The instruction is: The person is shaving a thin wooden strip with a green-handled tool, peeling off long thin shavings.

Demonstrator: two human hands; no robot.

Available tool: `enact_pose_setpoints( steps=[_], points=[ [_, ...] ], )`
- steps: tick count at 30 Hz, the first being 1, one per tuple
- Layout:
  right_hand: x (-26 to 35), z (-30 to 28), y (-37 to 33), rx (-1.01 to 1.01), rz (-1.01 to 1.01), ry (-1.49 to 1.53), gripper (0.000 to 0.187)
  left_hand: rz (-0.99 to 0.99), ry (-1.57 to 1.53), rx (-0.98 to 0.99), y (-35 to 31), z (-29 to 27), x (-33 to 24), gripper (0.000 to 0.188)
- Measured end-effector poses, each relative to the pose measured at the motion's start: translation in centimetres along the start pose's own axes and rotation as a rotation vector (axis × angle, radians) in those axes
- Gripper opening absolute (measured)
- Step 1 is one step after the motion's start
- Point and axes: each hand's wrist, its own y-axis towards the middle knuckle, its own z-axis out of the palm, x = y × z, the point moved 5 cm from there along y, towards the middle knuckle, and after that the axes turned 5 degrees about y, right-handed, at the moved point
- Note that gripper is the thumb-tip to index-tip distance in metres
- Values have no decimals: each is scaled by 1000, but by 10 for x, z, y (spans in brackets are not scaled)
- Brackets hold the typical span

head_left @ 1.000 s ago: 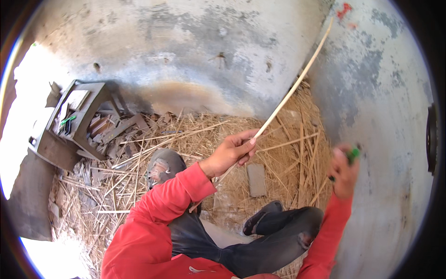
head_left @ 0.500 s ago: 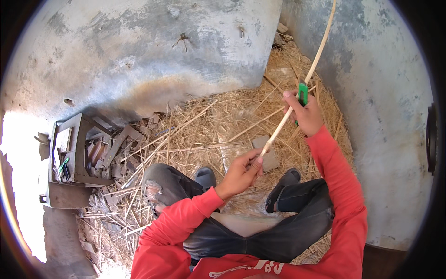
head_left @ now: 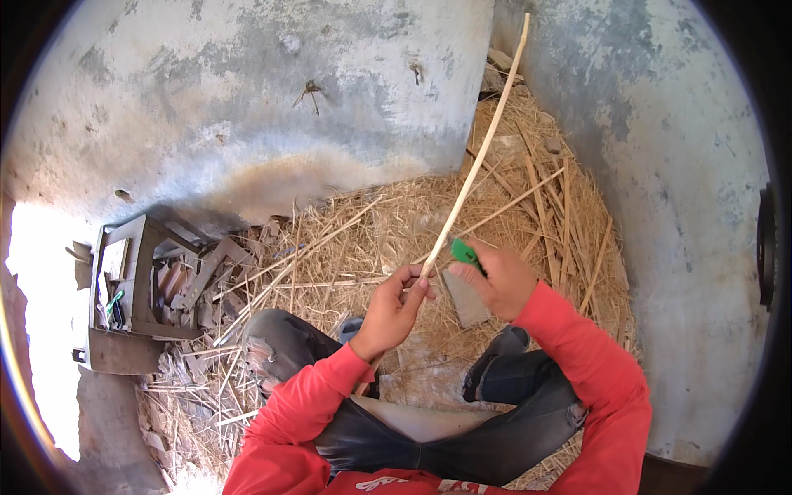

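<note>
A long, pale, slightly bowed wooden strip (head_left: 472,175) slants up and away to the right in front of me. My left hand (head_left: 393,308) is closed round it low down, with thumb and fingers pinching it; a piece of it shows again below that hand, over my lap. In my closed right hand (head_left: 501,279) is a green utility knife (head_left: 467,252), its front end close beside the strip a little above my left hand. Whether the blade touches the wood I cannot tell.
Straw-like shavings (head_left: 346,247) and loose strips (head_left: 567,223) cover the floor. A flat grey slab (head_left: 464,299) lies between my feet. To the left stands a wooden stool-like frame (head_left: 136,272) beside broken wood scraps (head_left: 210,276). Worn grey walls (head_left: 272,91) rise ahead and at the right.
My right hand with the knife has come down the strip toward me, close to my left hand. The left hand and strip have shifted left, and the strip's far tip now shows.
</note>
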Motion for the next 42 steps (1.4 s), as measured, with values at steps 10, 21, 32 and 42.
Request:
enact_pose_setpoints(
  steps=[10, 21, 32, 42],
  points=[
    [-6, 26, -7, 115, 80, -122, 49, -24, -5, -41, -2, 2, 6, 39],
    [-27, 34, 1, -83, -23, -475, 59, 96, 206, -74, -7, -13, -12, 36],
    [-120, -96, 2, -646, 313, -367, 83, 43, 278, 198, -61, -24, -13, 35],
    [-239, -253, -157, -860, 673, -415, 82, -120, -108, 164, -90, -53, 28, 39]
  ],
)
